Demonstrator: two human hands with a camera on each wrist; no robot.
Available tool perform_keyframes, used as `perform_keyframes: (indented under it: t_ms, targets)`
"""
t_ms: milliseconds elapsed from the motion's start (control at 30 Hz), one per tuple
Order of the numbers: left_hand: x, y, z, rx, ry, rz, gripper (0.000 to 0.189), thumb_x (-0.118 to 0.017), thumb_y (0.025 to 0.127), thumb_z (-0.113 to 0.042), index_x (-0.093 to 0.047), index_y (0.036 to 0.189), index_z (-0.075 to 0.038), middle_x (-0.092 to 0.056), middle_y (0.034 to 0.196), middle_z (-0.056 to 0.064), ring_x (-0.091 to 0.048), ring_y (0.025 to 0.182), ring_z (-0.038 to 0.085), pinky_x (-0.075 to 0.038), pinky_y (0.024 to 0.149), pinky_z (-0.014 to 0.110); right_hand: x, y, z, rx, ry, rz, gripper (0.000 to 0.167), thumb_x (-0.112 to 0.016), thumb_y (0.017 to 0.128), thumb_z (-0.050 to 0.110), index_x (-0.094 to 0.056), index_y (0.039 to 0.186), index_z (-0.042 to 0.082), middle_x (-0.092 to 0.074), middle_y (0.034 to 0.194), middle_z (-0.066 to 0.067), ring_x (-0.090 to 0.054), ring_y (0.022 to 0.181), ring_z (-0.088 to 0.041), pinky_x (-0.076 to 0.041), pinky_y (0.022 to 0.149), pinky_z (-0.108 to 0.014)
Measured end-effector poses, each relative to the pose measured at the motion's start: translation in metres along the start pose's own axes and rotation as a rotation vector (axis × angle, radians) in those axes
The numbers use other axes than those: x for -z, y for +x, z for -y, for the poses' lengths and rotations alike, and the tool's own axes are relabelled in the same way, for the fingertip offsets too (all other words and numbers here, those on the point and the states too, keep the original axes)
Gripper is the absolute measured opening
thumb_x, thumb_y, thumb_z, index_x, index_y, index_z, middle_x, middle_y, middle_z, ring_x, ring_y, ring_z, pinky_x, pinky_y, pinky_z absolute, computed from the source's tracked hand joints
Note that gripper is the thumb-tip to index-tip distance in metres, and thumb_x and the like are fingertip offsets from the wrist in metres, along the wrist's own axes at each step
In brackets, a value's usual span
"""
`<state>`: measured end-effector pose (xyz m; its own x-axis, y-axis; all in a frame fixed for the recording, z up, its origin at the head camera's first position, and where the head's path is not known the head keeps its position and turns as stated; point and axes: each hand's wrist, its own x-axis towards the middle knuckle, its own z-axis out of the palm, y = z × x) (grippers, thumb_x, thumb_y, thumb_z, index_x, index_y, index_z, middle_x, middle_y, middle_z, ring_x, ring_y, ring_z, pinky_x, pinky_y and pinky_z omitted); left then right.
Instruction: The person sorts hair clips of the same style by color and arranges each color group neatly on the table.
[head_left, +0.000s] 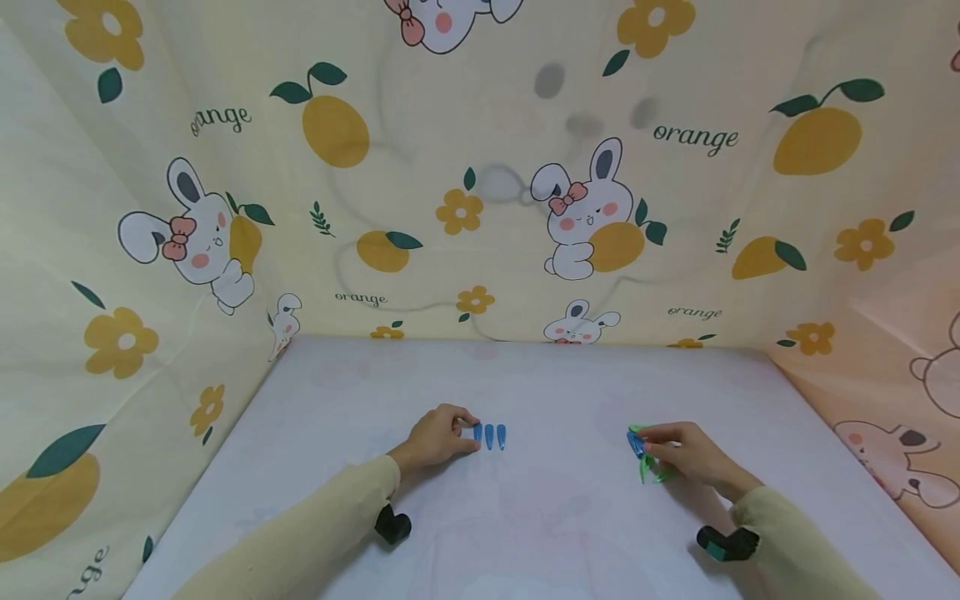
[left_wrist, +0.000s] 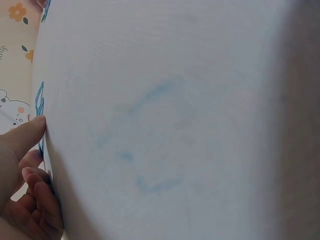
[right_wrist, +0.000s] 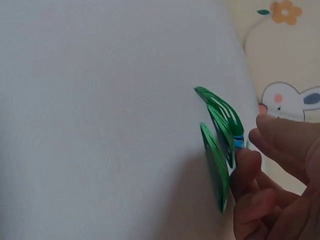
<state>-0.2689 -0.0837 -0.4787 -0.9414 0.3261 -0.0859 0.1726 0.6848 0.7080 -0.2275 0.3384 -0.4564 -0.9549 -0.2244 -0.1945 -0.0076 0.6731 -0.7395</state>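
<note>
Three blue snap hair clips (head_left: 490, 437) lie upright in a short row, side by side, near the middle of the table. My left hand (head_left: 437, 436) pinches the leftmost clip (head_left: 477, 432) between thumb and fingertips at its two ends. In the left wrist view, blue clips (left_wrist: 39, 100) show edge-on beside the fingers (left_wrist: 37, 122). To the right, a small pile of green snap hair clips (head_left: 643, 472) lies on the table. Over it my right hand (head_left: 692, 454) pinches a blue clip (head_left: 636, 442); the right wrist view shows a bit of blue (right_wrist: 239, 142) behind several green clips (right_wrist: 215, 167).
A white cloth covers the table (head_left: 525, 533). Patterned fabric (head_left: 465, 133) with rabbits and oranges rises behind it and along both sides. Each wrist carries a dark strap-on device, one at the left (head_left: 393, 525) and one at the right (head_left: 727, 543).
</note>
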Motion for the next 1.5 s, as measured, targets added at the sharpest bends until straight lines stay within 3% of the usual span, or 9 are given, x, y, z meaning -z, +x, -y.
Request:
perform_keyframes:
  t_ms: [200,433,833,1067,1300,1500]
  targets:
    - [0.001,0.001,-0.001,0.016,-0.002,0.008,0.04,-0.081,0.086,-0.025,-0.072,0.122,-0.012,-0.045,0.065,-0.004,-0.04,0.06,0.012,-0.031,0.056,0.024,-0.007,0.007,0.001,0.015,-0.017,-0.054,0.033,-0.063,0.097,0.007,-0.066,0.126,-0.007,-0.067,0.107,-0.016,-0.053,0.068,-0.011,-0.047,0.058,-0.025]
    - [0.002,0.001,-0.001,0.015,-0.01,0.015,0.04,-0.081,0.086,-0.025,-0.072,0.123,-0.012,-0.046,0.066,-0.003,-0.041,0.061,0.012,-0.031,0.057,0.024,-0.016,0.01,0.002,0.073,-0.098,-0.146,0.031,-0.069,0.092,0.003,-0.067,0.121,-0.008,-0.068,0.098,-0.014,-0.059,0.083,-0.016,-0.048,0.063,-0.024]
    - [0.0,-0.001,-0.002,0.032,-0.012,0.013,0.04,-0.081,0.087,-0.025,-0.071,0.124,-0.013,-0.045,0.066,-0.003,-0.041,0.06,0.012,-0.032,0.056,0.024,-0.023,0.009,0.008,0.066,-0.095,-0.169,0.035,-0.068,0.093,0.003,-0.064,0.126,-0.007,-0.066,0.088,-0.008,-0.057,0.081,-0.015,-0.045,0.06,-0.023]
    - [-0.001,0.001,-0.001,0.048,-0.012,0.023,0.04,-0.081,0.086,-0.027,-0.071,0.124,-0.014,-0.046,0.065,-0.003,-0.042,0.06,0.012,-0.033,0.057,0.025,-0.019,0.006,0.008,0.023,-0.065,-0.141,0.039,-0.062,0.097,0.005,-0.059,0.135,-0.005,-0.068,0.098,-0.013,-0.054,0.082,-0.015,-0.045,0.061,-0.023]
    - [-0.001,0.001,0.0,0.04,-0.008,0.022,0.041,-0.081,0.086,-0.027,-0.071,0.124,-0.014,-0.047,0.066,-0.002,-0.043,0.06,0.013,-0.034,0.057,0.025,-0.009,0.001,0.007,-0.011,-0.054,-0.132,0.039,-0.054,0.099,0.004,-0.058,0.138,-0.001,-0.065,0.109,-0.019,-0.052,0.073,-0.014,-0.045,0.055,-0.025]
    - [-0.001,0.0,-0.001,0.035,-0.01,0.017,0.041,-0.081,0.086,-0.027,-0.071,0.123,-0.013,-0.046,0.065,-0.003,-0.042,0.059,0.013,-0.033,0.056,0.025,-0.004,0.002,0.013,0.027,-0.01,-0.119,0.038,-0.056,0.101,0.008,-0.057,0.139,0.001,-0.065,0.108,-0.018,-0.052,0.077,-0.014,-0.046,0.057,-0.024]
